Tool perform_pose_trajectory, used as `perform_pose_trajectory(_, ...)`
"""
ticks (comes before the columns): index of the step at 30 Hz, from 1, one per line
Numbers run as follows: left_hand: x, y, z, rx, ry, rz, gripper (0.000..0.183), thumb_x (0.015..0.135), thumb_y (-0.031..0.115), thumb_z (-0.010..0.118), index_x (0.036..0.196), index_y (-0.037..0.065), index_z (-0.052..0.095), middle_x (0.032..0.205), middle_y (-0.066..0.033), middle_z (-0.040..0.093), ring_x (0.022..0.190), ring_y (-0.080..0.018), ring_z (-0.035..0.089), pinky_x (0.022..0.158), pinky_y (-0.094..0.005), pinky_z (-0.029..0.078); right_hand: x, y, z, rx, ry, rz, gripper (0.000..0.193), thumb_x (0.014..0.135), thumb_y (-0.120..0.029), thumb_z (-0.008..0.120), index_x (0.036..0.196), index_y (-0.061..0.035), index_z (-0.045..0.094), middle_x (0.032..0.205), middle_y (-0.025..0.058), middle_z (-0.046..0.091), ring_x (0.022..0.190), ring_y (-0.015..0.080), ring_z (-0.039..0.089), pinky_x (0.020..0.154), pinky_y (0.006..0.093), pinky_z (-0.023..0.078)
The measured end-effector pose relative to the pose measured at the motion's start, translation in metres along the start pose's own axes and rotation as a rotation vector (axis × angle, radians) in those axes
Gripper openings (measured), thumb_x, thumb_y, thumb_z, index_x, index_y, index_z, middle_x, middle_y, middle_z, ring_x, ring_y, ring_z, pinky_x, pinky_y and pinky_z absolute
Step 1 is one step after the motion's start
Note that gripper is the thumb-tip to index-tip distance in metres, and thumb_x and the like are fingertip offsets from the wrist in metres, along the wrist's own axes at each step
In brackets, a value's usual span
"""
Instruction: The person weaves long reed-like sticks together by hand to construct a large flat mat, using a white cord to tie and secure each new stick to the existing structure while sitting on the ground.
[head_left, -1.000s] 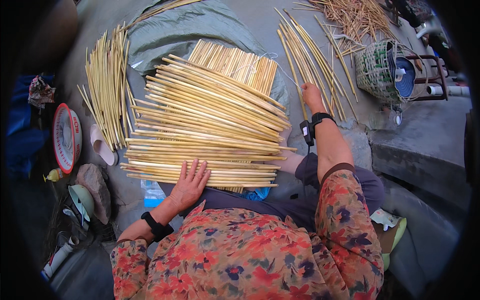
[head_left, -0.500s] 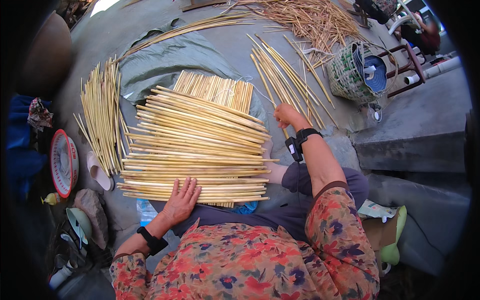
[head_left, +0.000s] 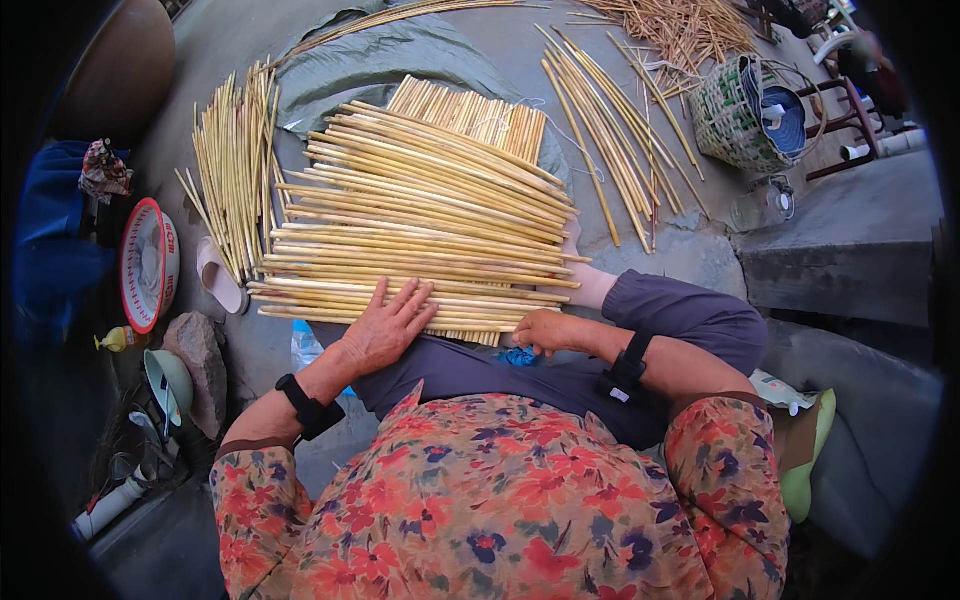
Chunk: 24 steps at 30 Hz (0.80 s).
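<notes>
A mat of pale yellow stalks (head_left: pixel 420 225) lies across my lap and the floor before me, its near stalks side by side and level. My left hand (head_left: pixel 388 328) rests flat on the nearest stalks, fingers spread. At the mat's near right corner is my right hand (head_left: pixel 548 332), its fingers curled in at the stalk ends; what they pinch, if anything, is hidden. Beyond the loose-looking stalks, a shorter row of stalks (head_left: pixel 480 118) shows, with thin white string (head_left: pixel 585 150) trailing from its right end.
Loose stalks (head_left: pixel 232 165) are heaped on the left, and more stalks (head_left: pixel 625 140) lie at the right. A woven basket (head_left: pixel 735 115) stands beyond. Left are a red-rimmed basin (head_left: pixel 150 265), a pink slipper (head_left: pixel 220 277) and a stone (head_left: pixel 197 372). A grey-green sheet (head_left: pixel 400 60) lies behind.
My right hand has come back from the stalk and string at the right to the mat's near right corner. My left hand stays on the mat. The whole view has shifted.
</notes>
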<state>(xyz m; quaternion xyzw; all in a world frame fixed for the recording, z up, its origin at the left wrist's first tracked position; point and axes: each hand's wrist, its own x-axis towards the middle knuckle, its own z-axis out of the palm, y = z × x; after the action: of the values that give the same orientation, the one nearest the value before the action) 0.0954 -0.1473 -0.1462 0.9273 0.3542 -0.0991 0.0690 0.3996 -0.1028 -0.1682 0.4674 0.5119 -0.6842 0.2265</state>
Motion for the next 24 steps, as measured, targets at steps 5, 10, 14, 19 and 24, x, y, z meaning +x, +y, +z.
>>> perform_pose_trajectory(5, -0.005, 0.012, -0.019, -0.18, -0.027, -0.137, 0.074, 0.086, 0.045, 0.059, 0.143, 0.007, 0.033, 0.149, -0.016, 0.031, 0.141, -0.0327, 0.025, 0.112, -0.0572, 0.015, 0.009, 0.022, 0.029, 0.479, 0.16, -0.034, 0.055, 0.093, -0.04, 0.057, 0.123, 0.0066, 0.053, 0.125, 0.0186, 0.054, 0.096, 0.0243, 0.059, 0.07, 0.0336, 0.052)
perform_pose_trajectory(10, 0.003, 0.02, -0.014, -0.029, 0.002, -0.171, 0.07, 0.085, 0.037, 0.06, 0.142, 0.007, 0.034, 0.145, -0.017, 0.037, 0.139, -0.0331, 0.029, 0.112, -0.0565, 0.016, 0.009, 0.016, 0.037, 0.897, 0.145, -0.147, 0.053, 0.096, -0.033, 0.056, 0.133, 0.0023, 0.042, 0.134, 0.017, 0.046, 0.111, 0.0285, 0.056, 0.09, 0.0362, 0.049)
perform_pose_trajectory(14, 0.015, 0.024, -0.004, 0.176, 0.173, -0.169, 0.059, 0.085, 0.018, 0.053, 0.14, 0.001, 0.036, 0.14, -0.0209, 0.041, 0.135, -0.0333, 0.035, 0.111, -0.0556, 0.02, 0.012, 0.008, 0.044, 1.119, 0.205, -0.3, 0.043, 0.097, -0.023, 0.054, 0.131, 0.001, 0.044, 0.124, 0.0137, 0.055, 0.112, 0.0232, 0.057, 0.097, 0.0356, 0.047)
perform_pose_trajectory(19, 0.029, 0.014, -0.022, 0.149, 0.262, -0.229, 0.049, 0.086, 0.014, 0.049, 0.131, -0.002, 0.042, 0.13, -0.0205, 0.049, 0.126, -0.0333, 0.045, 0.105, -0.0528, 0.032, -0.021, -0.014, 0.025, 1.077, 0.17, -0.482, 0.033, 0.096, -0.017, 0.052, 0.125, -0.0005, 0.05, 0.118, 0.0105, 0.06, 0.102, 0.02, 0.061, 0.091, 0.0348, 0.049)
perform_pose_trajectory(24, 0.031, -0.008, -0.087, -0.027, 0.551, -0.242, 0.034, 0.078, 0.002, 0.054, 0.112, -0.002, 0.05, 0.117, -0.0196, 0.055, 0.102, -0.0343, 0.059, 0.085, -0.0387, 0.049, -0.092, -0.06, -0.017, 0.848, 0.152, -0.695, 0.036, 0.094, -0.021, 0.054, 0.125, -0.0027, 0.053, 0.112, 0.0094, 0.062, 0.095, 0.0161, 0.061, 0.083, 0.0311, 0.05)
